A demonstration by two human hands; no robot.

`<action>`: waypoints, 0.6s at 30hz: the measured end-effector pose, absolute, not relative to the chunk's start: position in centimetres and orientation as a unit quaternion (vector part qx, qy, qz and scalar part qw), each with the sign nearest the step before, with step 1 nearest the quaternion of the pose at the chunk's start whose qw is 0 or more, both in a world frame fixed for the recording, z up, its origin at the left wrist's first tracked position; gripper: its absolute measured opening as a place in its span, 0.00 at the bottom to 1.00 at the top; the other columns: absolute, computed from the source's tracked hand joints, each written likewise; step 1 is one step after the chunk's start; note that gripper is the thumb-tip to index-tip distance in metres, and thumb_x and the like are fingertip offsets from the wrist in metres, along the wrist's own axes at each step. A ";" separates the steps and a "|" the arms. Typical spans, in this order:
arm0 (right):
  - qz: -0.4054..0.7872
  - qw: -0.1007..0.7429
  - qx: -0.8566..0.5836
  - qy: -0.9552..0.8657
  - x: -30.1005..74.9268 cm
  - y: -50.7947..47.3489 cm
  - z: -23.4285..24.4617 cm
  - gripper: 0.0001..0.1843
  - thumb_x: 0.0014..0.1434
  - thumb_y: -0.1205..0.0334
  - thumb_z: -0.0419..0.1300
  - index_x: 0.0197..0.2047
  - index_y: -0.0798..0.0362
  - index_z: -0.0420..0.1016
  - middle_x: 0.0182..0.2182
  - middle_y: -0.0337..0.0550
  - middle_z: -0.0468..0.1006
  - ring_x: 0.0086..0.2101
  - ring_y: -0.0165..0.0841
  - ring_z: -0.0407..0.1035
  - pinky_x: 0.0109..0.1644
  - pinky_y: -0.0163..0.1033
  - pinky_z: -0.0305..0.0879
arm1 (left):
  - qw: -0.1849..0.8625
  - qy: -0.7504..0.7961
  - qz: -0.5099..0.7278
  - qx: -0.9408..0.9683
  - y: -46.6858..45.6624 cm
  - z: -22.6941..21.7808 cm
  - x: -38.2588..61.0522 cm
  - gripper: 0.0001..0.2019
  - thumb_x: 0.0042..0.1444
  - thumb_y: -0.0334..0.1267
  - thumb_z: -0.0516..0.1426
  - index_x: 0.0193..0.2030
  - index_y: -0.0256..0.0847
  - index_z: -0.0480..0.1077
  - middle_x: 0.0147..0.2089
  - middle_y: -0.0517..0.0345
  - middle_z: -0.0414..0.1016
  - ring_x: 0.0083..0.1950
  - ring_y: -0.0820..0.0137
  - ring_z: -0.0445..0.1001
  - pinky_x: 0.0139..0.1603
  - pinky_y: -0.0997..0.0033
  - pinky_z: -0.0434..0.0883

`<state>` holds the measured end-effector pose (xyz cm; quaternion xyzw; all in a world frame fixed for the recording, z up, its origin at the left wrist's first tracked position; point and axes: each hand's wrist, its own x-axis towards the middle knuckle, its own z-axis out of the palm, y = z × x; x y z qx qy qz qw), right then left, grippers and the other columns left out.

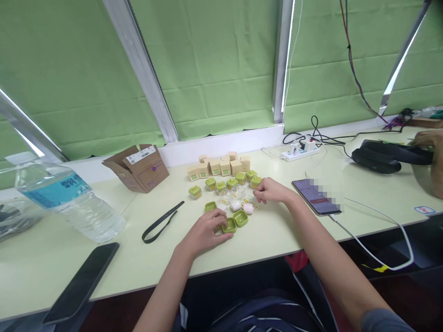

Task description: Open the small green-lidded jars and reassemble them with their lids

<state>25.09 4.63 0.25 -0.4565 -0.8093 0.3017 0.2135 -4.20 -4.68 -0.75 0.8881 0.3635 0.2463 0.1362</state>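
Note:
Thumb and fingers of my left hand (209, 229) close around the left edge of a small green square lid (229, 225), hollow side up on the table. Against it lies another green lid (240, 218), and a third green lid (210, 206) sits just behind my fingers. My right hand (272, 190) has its fingers curled together beside the small clear containers (238, 191); what they pinch, if anything, is hidden. Small pale pink and white pieces (248, 208) lie between the hands. Behind them stand several clear jars with green lids (195, 192).
Small beige boxes (215, 167) stand at the back. An open cardboard box (145, 170), a black strap (161, 223), a water bottle (74, 198) and a dark phone (83, 281) lie leftward. Rightward are a charging phone (316, 197), a power strip (300, 153) and another person's hand (431, 152).

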 end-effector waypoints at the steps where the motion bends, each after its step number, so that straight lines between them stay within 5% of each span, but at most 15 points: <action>1: 0.293 0.235 -0.448 -0.811 24.9 4.5 0.3 0.17 0.55 0.62 0.53 0.20 0.56 0.76 0.15 0.39 0.72 0.17 0.27 0.59 0.24 0.34 0.54 | 0.137 0.363 0.246 0.888 -4.7 -0.7 -4.2 0.07 0.55 0.41 0.64 0.37 0.43 0.71 0.48 0.53 0.73 0.47 0.65 0.74 0.49 0.64 0.72; 6: 0.212 0.352 -0.384 -0.827 23.0 4.2 0.2 0.20 0.60 0.60 0.53 0.19 0.56 0.72 0.15 0.35 0.63 0.19 0.25 0.54 0.26 0.34 0.50 | 0.139 0.371 0.274 0.876 -4.6 -0.6 -4.0 0.10 0.56 0.44 0.63 0.41 0.43 0.72 0.48 0.52 0.72 0.45 0.66 0.73 0.48 0.65 0.71; 10: 0.199 0.380 -0.349 -0.833 21.1 3.6 0.1 0.17 0.63 0.59 0.54 0.27 0.56 0.76 0.20 0.37 0.71 0.23 0.26 0.60 0.29 0.33 0.54 | 0.130 0.394 0.316 0.853 -3.6 -0.3 -3.6 0.09 0.65 0.41 0.53 0.37 0.41 0.71 0.39 0.54 0.74 0.40 0.68 0.73 0.44 0.67 0.70; 14: 0.248 0.393 -0.283 -0.839 19.4 2.7 0.1 0.18 0.67 0.54 0.52 0.53 0.52 0.76 0.43 0.46 0.80 0.40 0.35 0.73 0.37 0.35 0.66 | 0.100 0.391 0.311 0.861 -1.5 0.5 -2.3 0.12 0.65 0.40 0.51 0.33 0.41 0.72 0.32 0.56 0.75 0.34 0.69 0.71 0.38 0.67 0.67; 18: 0.264 0.405 -0.205 -0.851 18.1 2.0 -0.2 0.27 0.68 0.53 0.51 0.68 0.47 0.59 0.62 0.48 0.69 0.57 0.40 0.66 0.58 0.45 0.65 | 0.088 0.348 0.317 0.878 1.1 0.5 -0.4 0.12 0.61 0.36 0.52 0.29 0.40 0.72 0.29 0.56 0.75 0.31 0.69 0.71 0.34 0.68 0.67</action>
